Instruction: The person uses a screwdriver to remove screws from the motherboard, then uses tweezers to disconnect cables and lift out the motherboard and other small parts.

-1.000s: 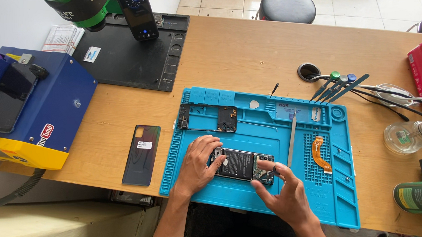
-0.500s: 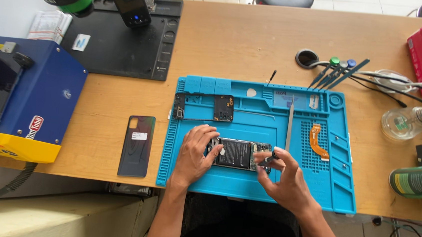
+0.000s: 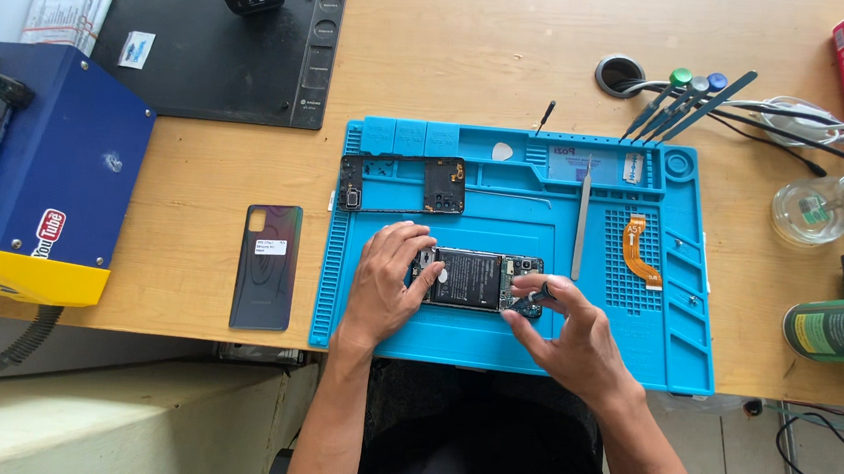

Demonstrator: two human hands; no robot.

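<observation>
A person's left hand (image 3: 385, 284) lies palm-down with fingers spread on the end of an opened smartphone (image 3: 477, 279), pinning it to a blue silicone repair mat (image 3: 415, 332), while the right hand (image 3: 567, 329) pinches a small dark tool (image 3: 529, 301) between thumb and fingertips at the phone's other end. The phone, its back removed and its battery and circuit board exposed, lies flat near the front middle of the mat, between the two hands.

Just beyond the left hand on the mat lies a black inner frame (image 3: 402, 184) taken from a phone. A pair of metal tweezers (image 3: 581, 219) lies lengthwise to the right of the phone, and an orange flex cable (image 3: 639, 251) rests on the mat's gridded section further right. The phone's dark back cover (image 3: 267, 266) sits on the wooden desk (image 3: 456, 59) just left of the mat. A blue and yellow machine (image 3: 40, 177) stands at the desk's left edge, with a black work pad (image 3: 216, 50) behind it. Several screwdrivers (image 3: 689, 100) lean at the mat's far right corner, near a clear glass bottle (image 3: 826, 207) and a green spray can (image 3: 841, 327).
</observation>
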